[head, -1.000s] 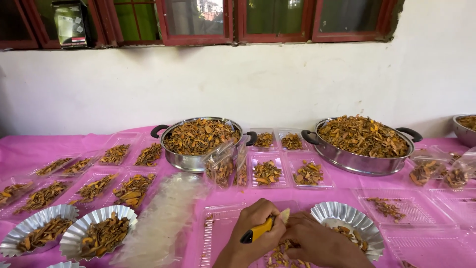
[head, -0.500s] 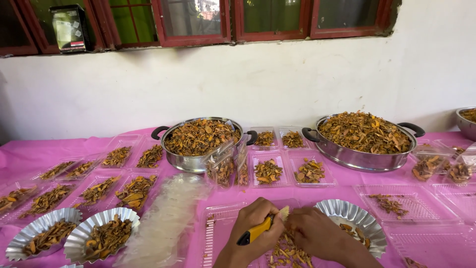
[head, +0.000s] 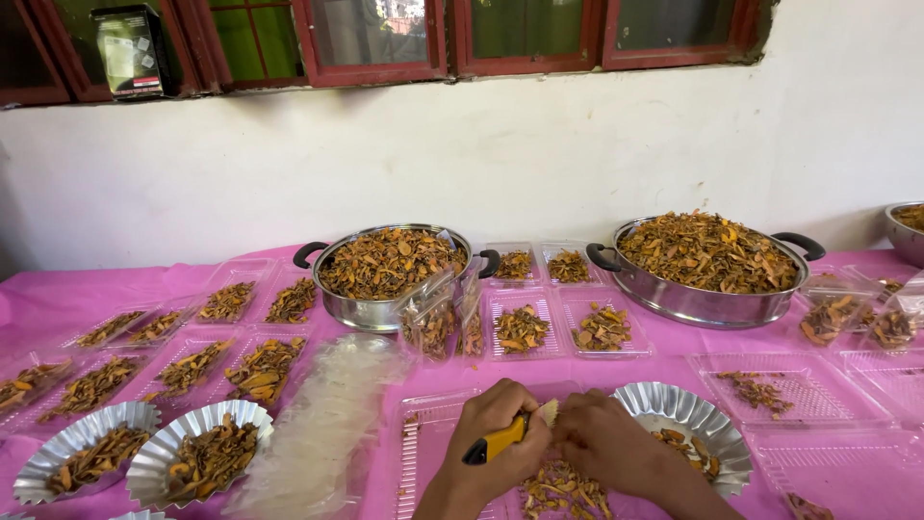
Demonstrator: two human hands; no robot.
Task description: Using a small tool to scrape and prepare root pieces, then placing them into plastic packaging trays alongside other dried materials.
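My left hand (head: pixel 493 433) grips a small yellow-and-black handled knife (head: pixel 495 445) and a pale piece of root (head: pixel 547 414) sits at its tip. My right hand (head: pixel 606 441) is closed against the same piece from the right, fingers touching the left hand. Below both hands lies a heap of orange-brown dried slices (head: pixel 563 486) in a clear plastic tray (head: pixel 416 453). A fluted foil dish (head: pixel 698 424) holding a few slices sits just right of my right hand.
Two steel pans (head: pixel 390 265) (head: pixel 707 265) piled with dried slices stand at the back of the pink-covered table (head: pixel 58 299). Filled clear trays (head: pixel 260 366) and foil dishes (head: pixel 207 453) cover the left; a stack of clear bags (head: pixel 322 429) lies beside them. Emptier trays (head: pixel 784 390) lie right.
The view has tilted slightly upward, so the table sits lower in the frame. Both hands stay together on the knife and piece, with little visible movement.
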